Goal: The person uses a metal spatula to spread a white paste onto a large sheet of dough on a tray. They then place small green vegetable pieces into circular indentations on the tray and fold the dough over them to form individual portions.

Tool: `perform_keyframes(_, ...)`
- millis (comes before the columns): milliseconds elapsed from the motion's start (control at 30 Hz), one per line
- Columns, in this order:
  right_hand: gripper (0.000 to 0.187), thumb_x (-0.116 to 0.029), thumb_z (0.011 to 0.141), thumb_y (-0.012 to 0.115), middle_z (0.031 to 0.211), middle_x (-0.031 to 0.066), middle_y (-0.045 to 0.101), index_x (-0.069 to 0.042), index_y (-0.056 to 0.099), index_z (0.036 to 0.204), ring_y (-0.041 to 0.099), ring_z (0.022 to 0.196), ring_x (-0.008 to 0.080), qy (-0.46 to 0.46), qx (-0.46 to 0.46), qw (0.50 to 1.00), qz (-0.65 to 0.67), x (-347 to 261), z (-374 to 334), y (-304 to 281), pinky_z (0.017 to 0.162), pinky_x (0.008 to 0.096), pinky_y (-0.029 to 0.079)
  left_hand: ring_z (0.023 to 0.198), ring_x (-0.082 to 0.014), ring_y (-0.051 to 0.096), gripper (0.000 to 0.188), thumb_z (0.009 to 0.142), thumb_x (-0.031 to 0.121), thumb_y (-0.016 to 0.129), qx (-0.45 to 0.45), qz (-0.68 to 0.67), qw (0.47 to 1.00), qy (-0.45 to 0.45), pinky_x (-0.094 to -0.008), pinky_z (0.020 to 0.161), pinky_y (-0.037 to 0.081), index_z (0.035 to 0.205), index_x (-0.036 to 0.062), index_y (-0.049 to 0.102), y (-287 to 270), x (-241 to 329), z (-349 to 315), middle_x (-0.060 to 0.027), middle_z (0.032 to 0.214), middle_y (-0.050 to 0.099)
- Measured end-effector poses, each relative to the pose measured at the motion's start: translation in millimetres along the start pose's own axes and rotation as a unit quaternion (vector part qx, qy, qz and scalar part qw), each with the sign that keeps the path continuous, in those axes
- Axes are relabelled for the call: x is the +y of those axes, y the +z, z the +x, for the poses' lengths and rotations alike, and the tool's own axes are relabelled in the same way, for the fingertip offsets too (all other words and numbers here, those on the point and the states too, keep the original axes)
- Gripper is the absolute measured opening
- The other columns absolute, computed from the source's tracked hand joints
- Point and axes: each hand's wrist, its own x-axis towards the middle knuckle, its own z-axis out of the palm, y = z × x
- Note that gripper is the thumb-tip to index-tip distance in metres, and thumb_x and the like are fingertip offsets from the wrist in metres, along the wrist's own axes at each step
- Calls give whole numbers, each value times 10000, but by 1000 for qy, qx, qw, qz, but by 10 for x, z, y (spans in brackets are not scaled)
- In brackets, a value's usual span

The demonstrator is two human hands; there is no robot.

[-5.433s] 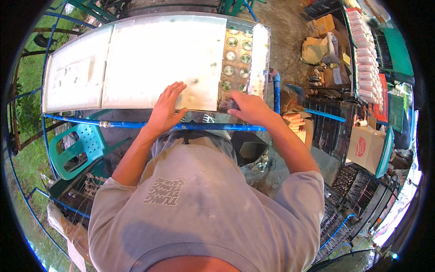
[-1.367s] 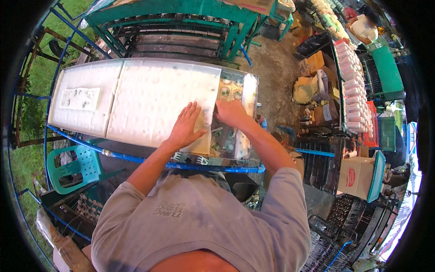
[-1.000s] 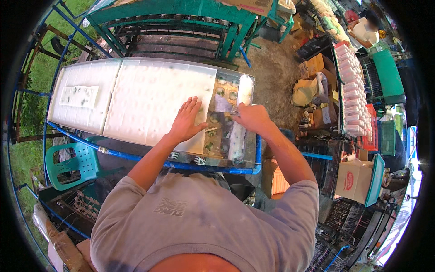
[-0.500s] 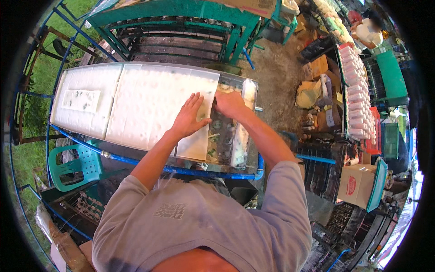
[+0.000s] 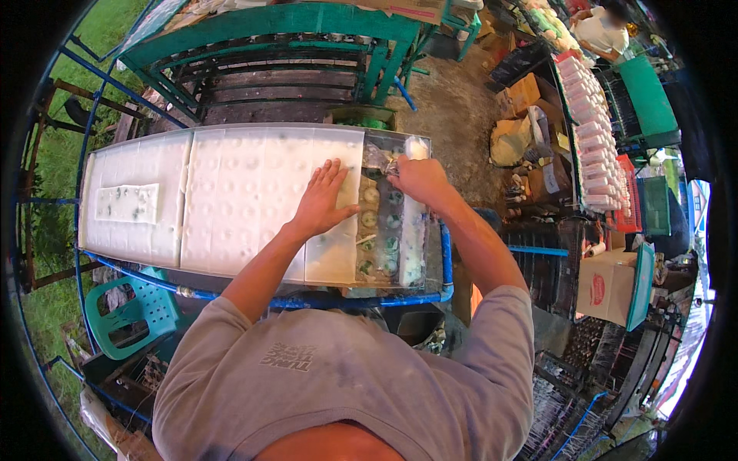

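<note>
- Your left hand (image 5: 323, 203) lies palm down on the large white sheet (image 5: 246, 196), near its right edge, fingers extended and the grip holding nothing. That spread probably steadies the sheet, pressing over a wide area rather than pinching one spot.
- Your right hand (image 5: 420, 180) has its grip closed, apparently around a crumpled greyish piece (image 5: 377, 157). The fingers hide part of it, so whether it is cloth or film cannot be told.
- That piece is just beyond the sheet's right edge, toward the far end of the uncovered part of the surface (image 5: 392, 198). Your grip sits at its right end, which seems to leave the rest loose over the round shapes (image 5: 369, 217) there.
- The white strip (image 5: 412, 246) runs along the right end of the surface, with your right hand over its upper part. It seems to border the uncovered band.
- Your hands are apart, one on each side of the sheet's edge, likely so that one can brace without crowding the other.
- The small spotted panel (image 5: 127, 203) lies on the white covering at the far left, well away from both hands.
- The blue pipe (image 5: 350, 301) runs along your side of the surface, below your forearms; it looks like a frame rail.
</note>
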Motion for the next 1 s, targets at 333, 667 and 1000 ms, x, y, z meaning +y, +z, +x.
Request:
perform_keyframes(333, 380, -340, 893, 652, 851, 202, 732, -10, 551, 1051, 718, 769, 401, -73, 9, 997, 24, -346, 703, 303, 687, 513, 557, 1544, -391, 219, 879, 881, 448, 733, 33, -66, 997, 30, -464, 1259, 206, 1536, -11, 367, -59, -88, -13, -244, 1635, 292)
perform_keyframes(667, 425, -390, 892, 717, 927, 155, 704, -58, 515, 1066, 684, 875, 383, -100, 83, 988, 89, -230, 597, 434, 784, 490, 499, 1340, -335, 519, 750, 897, 104, 732, 258, -323, 900, -140, -425, 1137, 421, 1518, -22, 332, 10, -294, 13, -241, 1496, 450)
perform_keyframes(1000, 399, -372, 852, 752, 893, 162, 681, -63, 555, 1009, 668, 842, 387, -118, 190, 969, 101, -197, 231, -238, 763, 489, 502, 1194, -213, 599, 575, 930, 133, 708, 131, -502, 837, -175, -354, 1036, 470, 1419, -56, 473, -221, -33, -209, -183, 1301, 628)
